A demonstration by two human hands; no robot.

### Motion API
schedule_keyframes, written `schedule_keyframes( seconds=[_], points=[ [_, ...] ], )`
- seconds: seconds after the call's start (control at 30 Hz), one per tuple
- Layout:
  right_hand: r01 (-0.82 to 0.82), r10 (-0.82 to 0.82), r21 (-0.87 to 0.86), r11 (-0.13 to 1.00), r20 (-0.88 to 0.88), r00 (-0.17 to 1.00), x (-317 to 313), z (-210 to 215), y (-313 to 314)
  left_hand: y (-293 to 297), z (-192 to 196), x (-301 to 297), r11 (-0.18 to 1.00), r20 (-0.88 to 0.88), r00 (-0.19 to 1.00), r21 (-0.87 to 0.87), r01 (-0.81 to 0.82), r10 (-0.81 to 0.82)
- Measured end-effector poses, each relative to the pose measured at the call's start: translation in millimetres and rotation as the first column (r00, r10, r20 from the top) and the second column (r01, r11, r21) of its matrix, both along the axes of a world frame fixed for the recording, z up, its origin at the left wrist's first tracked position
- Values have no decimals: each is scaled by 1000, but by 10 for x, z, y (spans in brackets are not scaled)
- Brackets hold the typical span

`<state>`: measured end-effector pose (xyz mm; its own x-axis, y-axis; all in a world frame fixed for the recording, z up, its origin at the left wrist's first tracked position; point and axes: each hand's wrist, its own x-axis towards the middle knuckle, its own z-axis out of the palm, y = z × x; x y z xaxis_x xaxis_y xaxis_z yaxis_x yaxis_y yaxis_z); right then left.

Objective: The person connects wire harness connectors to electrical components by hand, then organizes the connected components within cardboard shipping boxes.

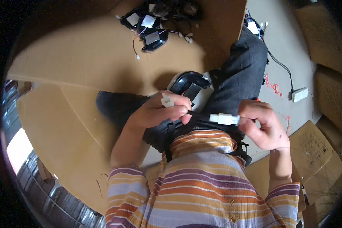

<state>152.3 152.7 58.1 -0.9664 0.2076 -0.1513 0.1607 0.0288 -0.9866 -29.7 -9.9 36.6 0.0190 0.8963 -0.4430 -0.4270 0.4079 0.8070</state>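
Observation:
My left hand [159, 110] is closed around a black cable [193, 113], with a white plastic connector [167, 101] sticking up by its thumb. At waist height, my right hand [264, 123] pinches the end of a second white connector [224, 119]. That connector lies sideways between the two hands, and the cable from my left hand runs toward it. Just beyond my left hand, a glossy black curved housing [189, 81] with a grey rectangular pad rests between my legs. My left fingers partly cover its near end.
Several similar black housings [152, 40] with wires and white plugs lie on the cardboard [83, 53] ahead. On the floor at right are a white power strip [300, 95] with a black cord and some red wire [273, 86]. Cardboard boxes [330, 95] stand along the right.

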Motion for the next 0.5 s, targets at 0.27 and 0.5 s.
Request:
schedule_keyframes(
  seconds=[0.27,0.5],
  points=[
    [-48,50,41,998,-53,997,104,109,82,213,366,-91,970,-110,964,-4,241,-240],
    [-31,29,-22,999,-68,997,215,102,80,168,218,23,958,-249,942,122,260,-224]
  ],
)
